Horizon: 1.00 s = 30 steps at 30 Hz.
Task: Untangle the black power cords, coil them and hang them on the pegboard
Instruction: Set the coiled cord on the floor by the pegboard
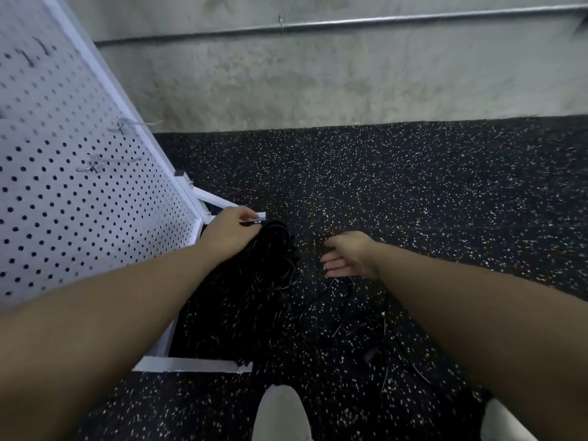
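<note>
A bundle of black power cords (270, 259) hangs from my left hand (230, 232), which grips its top just beside the pegboard's foot. Loose black cord strands (337, 316) trail over the speckled floor below and to the right of the bundle. My right hand (346, 254) hovers to the right of the bundle with fingers relaxed, holding nothing. The white pegboard (70, 173) stands at the left, with metal hooks (95, 163) sticking out of it.
The pegboard's white base rails (191, 366) lie on the black speckled floor (413, 202). A grey concrete wall (318, 78) with a metal pipe (381, 20) runs behind. My two light shoes (281, 415) show at the bottom edge.
</note>
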### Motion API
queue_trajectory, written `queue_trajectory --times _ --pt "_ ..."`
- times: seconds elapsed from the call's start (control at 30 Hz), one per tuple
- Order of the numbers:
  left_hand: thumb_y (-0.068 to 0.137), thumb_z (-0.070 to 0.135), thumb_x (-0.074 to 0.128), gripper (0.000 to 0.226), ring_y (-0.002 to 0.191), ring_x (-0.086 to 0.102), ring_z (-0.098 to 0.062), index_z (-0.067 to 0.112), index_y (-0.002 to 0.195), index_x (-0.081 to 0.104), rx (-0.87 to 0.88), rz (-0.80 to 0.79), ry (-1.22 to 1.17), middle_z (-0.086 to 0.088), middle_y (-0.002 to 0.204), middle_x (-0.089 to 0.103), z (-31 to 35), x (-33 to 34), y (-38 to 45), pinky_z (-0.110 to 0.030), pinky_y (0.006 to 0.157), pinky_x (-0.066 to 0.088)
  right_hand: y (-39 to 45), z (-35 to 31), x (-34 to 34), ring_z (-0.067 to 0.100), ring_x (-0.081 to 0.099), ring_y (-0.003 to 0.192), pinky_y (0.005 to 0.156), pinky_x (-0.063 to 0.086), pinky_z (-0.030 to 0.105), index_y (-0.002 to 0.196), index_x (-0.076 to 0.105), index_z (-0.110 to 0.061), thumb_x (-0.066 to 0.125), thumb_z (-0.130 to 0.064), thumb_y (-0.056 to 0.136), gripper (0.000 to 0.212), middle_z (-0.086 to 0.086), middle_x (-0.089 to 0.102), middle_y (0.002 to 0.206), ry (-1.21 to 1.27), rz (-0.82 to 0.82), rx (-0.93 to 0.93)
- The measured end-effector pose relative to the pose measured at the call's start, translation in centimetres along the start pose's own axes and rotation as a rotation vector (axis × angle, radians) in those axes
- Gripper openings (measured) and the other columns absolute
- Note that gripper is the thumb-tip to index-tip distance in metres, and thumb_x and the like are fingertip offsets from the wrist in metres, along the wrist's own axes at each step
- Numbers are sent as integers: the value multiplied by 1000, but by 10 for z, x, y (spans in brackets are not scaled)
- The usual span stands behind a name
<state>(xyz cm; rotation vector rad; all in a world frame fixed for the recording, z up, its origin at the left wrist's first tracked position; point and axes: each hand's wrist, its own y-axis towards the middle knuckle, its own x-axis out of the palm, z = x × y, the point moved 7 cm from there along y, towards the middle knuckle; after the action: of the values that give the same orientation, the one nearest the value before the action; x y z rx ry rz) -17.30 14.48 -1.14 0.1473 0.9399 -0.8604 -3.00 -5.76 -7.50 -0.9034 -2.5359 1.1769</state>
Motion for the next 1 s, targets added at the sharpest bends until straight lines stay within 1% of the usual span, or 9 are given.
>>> queue_trajectory --times 0.17,0.33,0.43,0.53,0.63,0.77,0.87,0.93,1.0 --pt "97 30 67 14 93 62 -4 27 110 70 232 -74 92 10 106 67 63 30 -29 -24 80 47 -35 23 -43 28 69 93 63 62 37 139 50 -5 53 -18 106 36 18 69 106 -118 11 -25" --pt "97 36 68 19 83 62 -3 32 114 64 319 -356 208 11 103 67 109 95 -50 -21 69 45 -51 56 -82 17 68 76 67 62 34 117 59 -14 54 -20 105 15 8 71 95 -303 31 -90" --pt "96 38 69 25 82 63 -4 32 118 60 323 -508 318 12 105 67 112 142 -59 -23 71 48 -42 82 -96 15 64 76 72 61 35 107 60 -19 58 -14 101 8 4 70 94 -431 32 -109" --pt "95 37 69 25 86 64 -6 30 116 58 301 -610 423 11 107 67 102 185 -60 -28 77 54 -25 111 -103 18 64 78 71 59 34 112 59 -22 64 -15 97 17 3 67 98 -658 11 -117" --pt "94 37 69 25 87 61 -10 26 110 53 277 -664 509 6 109 66 91 222 -53 -29 75 52 -10 136 -104 22 66 99 89 57 38 124 56 -25 66 -18 93 32 3 64 118 -840 20 -149" --pt "90 44 72 38 91 61 -14 24 113 50 220 -742 549 4 105 64 76 266 -43 -35 82 54 11 156 -99 27 52 127 106 46 40 143 45 -27 69 -28 91 57 1 42 146 -995 -19 -186" --pt "91 44 72 45 90 58 -14 23 124 50 176 -878 674 7 108 60 61 291 -48 -30 73 47 22 172 -99 30 52 127 103 49 44 150 36 -31 72 -25 89 71 0 38 147 -1014 -38 -134" --pt "99 36 62 26 96 58 -17 21 119 55 213 -923 833 3 117 62 50 303 -51 -31 76 49 24 180 -100 32 55 121 96 52 43 149 34 -35 60 -12 94 64 2 44 140 -975 -9 -120" --pt "104 24 50 12 91 56 -17 23 113 56 240 -893 863 5 110 61 44 307 -50 -32 71 47 23 181 -103 32 57 119 94 51 42 147 36 -34 50 -6 97 59 4 51 135 -972 22 -138"
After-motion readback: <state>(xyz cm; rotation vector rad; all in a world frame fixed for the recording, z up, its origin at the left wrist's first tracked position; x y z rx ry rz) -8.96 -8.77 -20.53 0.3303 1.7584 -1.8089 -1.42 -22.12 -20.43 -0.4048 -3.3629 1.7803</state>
